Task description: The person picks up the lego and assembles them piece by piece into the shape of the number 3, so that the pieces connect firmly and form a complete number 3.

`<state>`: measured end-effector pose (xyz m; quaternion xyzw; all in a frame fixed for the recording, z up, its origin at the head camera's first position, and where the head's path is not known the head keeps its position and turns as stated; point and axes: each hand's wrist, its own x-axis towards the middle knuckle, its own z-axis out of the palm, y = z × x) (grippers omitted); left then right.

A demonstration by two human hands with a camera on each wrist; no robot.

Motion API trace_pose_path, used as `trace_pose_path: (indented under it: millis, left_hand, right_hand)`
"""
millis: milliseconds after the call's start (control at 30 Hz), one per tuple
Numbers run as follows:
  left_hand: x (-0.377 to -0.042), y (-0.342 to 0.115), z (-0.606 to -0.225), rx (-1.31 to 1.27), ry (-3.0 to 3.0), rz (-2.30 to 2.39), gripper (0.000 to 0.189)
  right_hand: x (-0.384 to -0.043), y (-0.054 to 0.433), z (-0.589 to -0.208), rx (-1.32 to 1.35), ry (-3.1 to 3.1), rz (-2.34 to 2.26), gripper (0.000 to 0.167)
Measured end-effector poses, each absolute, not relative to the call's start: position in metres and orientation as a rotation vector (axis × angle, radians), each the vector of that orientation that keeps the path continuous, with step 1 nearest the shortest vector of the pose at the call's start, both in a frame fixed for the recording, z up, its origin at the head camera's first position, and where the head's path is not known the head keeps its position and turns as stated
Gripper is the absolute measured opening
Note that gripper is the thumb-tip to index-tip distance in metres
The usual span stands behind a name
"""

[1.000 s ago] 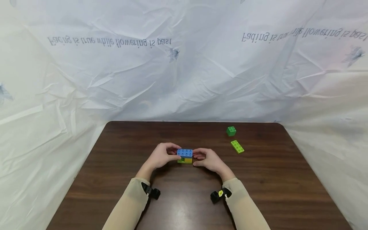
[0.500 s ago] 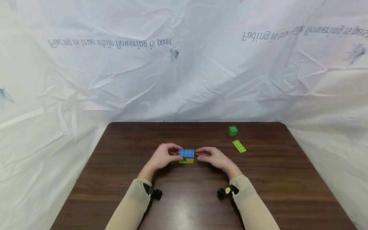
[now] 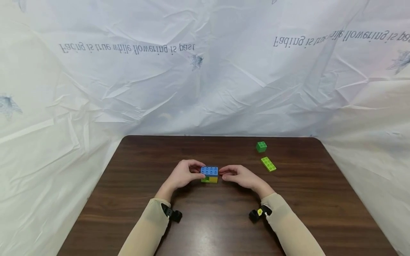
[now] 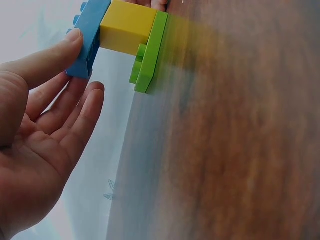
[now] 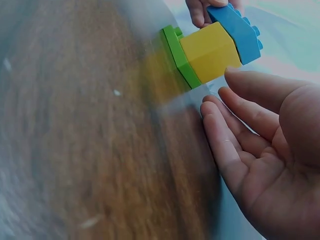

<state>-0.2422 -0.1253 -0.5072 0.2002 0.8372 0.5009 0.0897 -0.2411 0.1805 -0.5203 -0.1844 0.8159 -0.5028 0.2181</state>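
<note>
On the brown wooden table (image 3: 221,209), the left hand (image 3: 182,174) pinches the blue plastic brick (image 3: 209,171) atop a yellow plastic block (image 4: 127,26) and flat green plate (image 4: 152,57), likely steadying them. The right hand (image 3: 244,177), loosely spread, seems just apart.

two loose bricks (image 3: 268,164) lie behind the stack (image 3: 209,171), rightward.

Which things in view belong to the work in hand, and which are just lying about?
In the work:
- blue block, pinched by the left hand
- yellow block, under it
- flat bottom block, green
- right hand, beside them

Apparently lying about, though possibly for later:
- small green block
- flat lime block
</note>
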Motion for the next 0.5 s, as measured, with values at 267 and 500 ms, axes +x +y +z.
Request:
trace_pose_path:
  millis: [267, 500]
  left_hand:
    - [-0.2430, -0.1258, -0.5080, 0.606, 2.497, 1.469, 0.033]
    - [-0.2417, -0.1259, -0.5071, 0.605, 2.507, 1.465, 0.033]
  right_hand:
    - [-0.2377, 0.1822, -0.5224, -0.516, 2.296, -1.421, 0.040]
    - [-0.2388, 0.1902, -0.5200, -0.484, 2.420, -1.378, 0.041]
